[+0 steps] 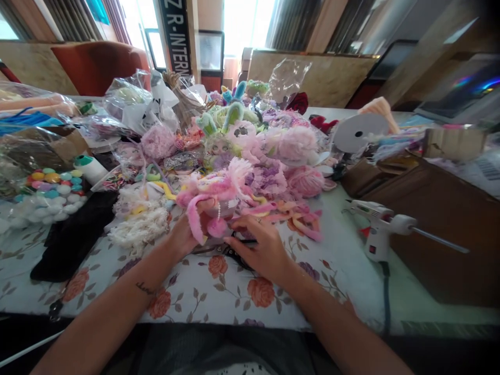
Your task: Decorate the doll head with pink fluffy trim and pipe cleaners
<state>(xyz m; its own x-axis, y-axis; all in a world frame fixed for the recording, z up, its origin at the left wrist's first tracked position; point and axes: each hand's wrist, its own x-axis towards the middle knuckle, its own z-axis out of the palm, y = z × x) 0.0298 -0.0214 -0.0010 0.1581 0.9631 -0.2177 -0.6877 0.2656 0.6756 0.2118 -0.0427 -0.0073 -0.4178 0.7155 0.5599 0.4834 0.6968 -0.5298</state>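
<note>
My left hand [190, 229] is closed around a pink fluffy craft piece [203, 190], its fingers partly hidden behind it. A thick fuzzy pink strip [194, 219] curls down over that hand. From the piece hangs a short string of white beads [219, 209], with a pink pom-pom [217, 227] below it. My right hand [261, 242] is beside the pom-pom, thumb and fingers bent toward each other; what they hold is too small or hidden to make out. A dark tool [234, 255] lies partly under the right hand. Pink and orange fuzzy strips [300, 219] trail off to the right.
A white glue gun [377, 226] stands at the right by a brown cardboard box [441, 229]. Pink yarn [304, 181] and plush pieces pile up ahead. At left lie a black cloth item [74, 234], bagged pom-poms [54, 190] and a thread spool [90, 169]. Flowered cloth [183, 297] covers the table.
</note>
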